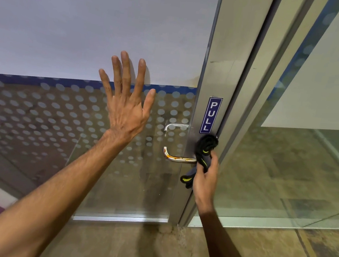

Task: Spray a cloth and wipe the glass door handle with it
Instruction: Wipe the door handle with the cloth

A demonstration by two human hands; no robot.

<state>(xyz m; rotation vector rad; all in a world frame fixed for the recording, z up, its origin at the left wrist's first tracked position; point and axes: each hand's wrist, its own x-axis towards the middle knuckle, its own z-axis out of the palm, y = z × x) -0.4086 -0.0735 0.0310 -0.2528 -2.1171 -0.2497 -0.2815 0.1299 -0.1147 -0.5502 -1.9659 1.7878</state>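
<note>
Right hand [205, 181] presses cloth [203, 153] against handle [179, 158] (orange-stained).

Black-and-yellow cloth [203, 151], rust-stained chrome handle [179, 158], blue PULL sign [211, 115]

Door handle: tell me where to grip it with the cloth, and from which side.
Wrap the cloth around the horizontal bar of the door handle, coming from the front. The bar stands clear of the glass, so the right hand can close its fingers round it, probably sliding toward the stained bend.
</note>
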